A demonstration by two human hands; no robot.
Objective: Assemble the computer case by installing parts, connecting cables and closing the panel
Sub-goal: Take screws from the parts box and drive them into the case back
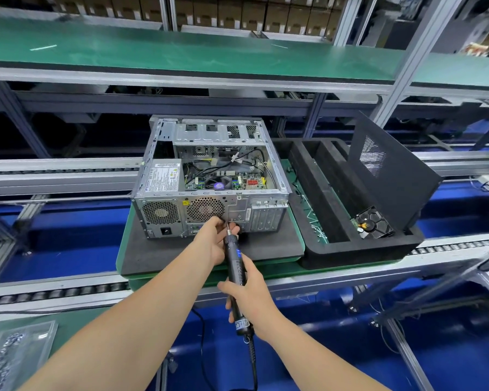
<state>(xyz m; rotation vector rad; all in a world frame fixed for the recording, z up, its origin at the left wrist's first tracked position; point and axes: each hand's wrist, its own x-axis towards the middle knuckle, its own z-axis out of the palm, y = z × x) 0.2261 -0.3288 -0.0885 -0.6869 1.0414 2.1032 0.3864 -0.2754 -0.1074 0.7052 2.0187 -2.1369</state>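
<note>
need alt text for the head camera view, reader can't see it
A person's right hand grips a black electric screwdriver while the left hand pinches its tip against the rear panel of an open silver metal computer case. Right of it, a black foam tray holds a leaning black side panel and a hard drive.

Right hand (251,294) gripping screwdriver (235,261), case (239,207) open

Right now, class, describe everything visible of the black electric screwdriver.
The slim black electric screwdriver is a long, plastic-looking barrel with a blue label, a narrow metal bit and a black cable at its rear. Tilted away, its bit meets the rear panel of the open grey metal computer case. The right hand holds the barrel; the left hand pinches near the bit.
</note>
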